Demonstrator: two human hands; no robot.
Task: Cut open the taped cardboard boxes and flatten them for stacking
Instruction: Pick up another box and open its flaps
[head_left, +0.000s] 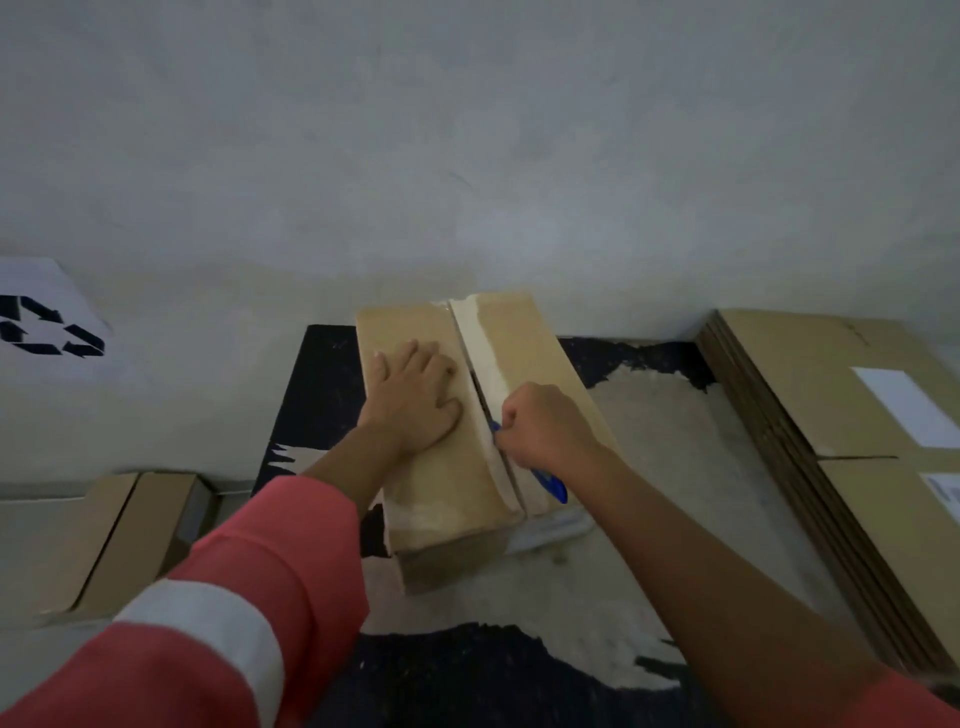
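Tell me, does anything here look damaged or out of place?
The black floor covering under the cardboard box looks worn through: a pale patch with ragged edges beside it. The box's open seam is just the cutting job.

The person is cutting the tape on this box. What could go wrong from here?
The left hand lies flat on the cardboard box, thumb close to the seam where the right hand grips the blue cutter; a slip could cut it. The cut seems to run toward the person; a sudden release may carry the cutter onward.
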